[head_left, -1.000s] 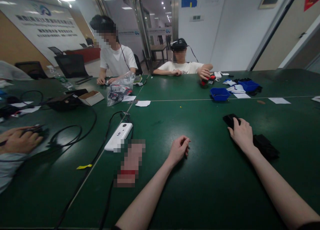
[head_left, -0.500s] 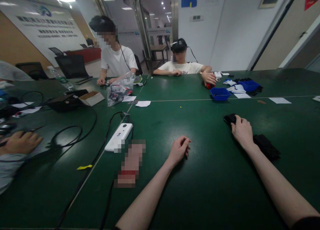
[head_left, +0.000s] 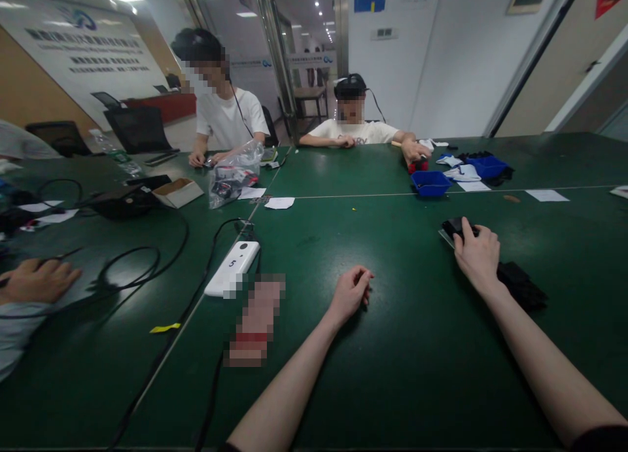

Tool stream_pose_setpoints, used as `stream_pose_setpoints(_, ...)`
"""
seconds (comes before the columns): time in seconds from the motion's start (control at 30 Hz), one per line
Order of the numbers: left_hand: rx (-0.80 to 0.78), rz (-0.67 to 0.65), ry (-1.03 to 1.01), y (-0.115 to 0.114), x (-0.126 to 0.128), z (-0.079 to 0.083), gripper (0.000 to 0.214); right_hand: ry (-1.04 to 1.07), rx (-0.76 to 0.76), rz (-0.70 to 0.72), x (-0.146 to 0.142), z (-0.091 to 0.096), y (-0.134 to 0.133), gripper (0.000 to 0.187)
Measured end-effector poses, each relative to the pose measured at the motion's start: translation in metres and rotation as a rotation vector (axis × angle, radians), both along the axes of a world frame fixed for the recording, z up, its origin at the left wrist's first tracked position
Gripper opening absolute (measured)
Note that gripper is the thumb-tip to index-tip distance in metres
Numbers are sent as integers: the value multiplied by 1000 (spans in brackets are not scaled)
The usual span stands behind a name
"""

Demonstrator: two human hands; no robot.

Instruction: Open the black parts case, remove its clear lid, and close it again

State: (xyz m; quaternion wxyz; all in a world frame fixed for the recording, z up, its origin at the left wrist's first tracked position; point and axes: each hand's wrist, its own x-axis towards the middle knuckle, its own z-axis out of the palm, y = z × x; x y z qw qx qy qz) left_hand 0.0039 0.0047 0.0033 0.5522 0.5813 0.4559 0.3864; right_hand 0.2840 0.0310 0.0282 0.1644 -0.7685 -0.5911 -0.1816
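Observation:
My left hand [head_left: 350, 290] rests on its side on the green table [head_left: 392, 373], fingers loosely curled and pressed together, with nothing showing in them. Farther right, my right hand [head_left: 477, 256] grips a small flat black item [head_left: 454, 227], thumb and fingers over its near end. A pale strip shows along the item's lower left edge; the hand hides the rest, so its kind is unclear. Just behind my right wrist lies a dark folded bundle [head_left: 521, 286], partly covered by my forearm.
Left of my hands lie a white power bank [head_left: 232, 269] marked 5, a blurred-out flat object [head_left: 258, 318] and black cables [head_left: 210, 373]. Beyond are a clear plastic bag [head_left: 235, 174], an open box [head_left: 177, 192] and blue trays [head_left: 430, 183]. A co-worker's hand [head_left: 39, 282] is at far left; two people sit opposite.
The black item under my right hand has tilted up slightly, baring a pale edge. My left hand stays put. Across the table, a person's hand has shifted on a red object.

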Motion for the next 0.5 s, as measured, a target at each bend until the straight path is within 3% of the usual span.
stream_pose_setpoints(0.23,2,-4,20,-1,0,2,22,53,-61,7,-4,1,-3,55)
stream_pose_setpoints(0.5,7,-4,25,0,0,-1,22,314,-126,12,-1,-1,0,55)
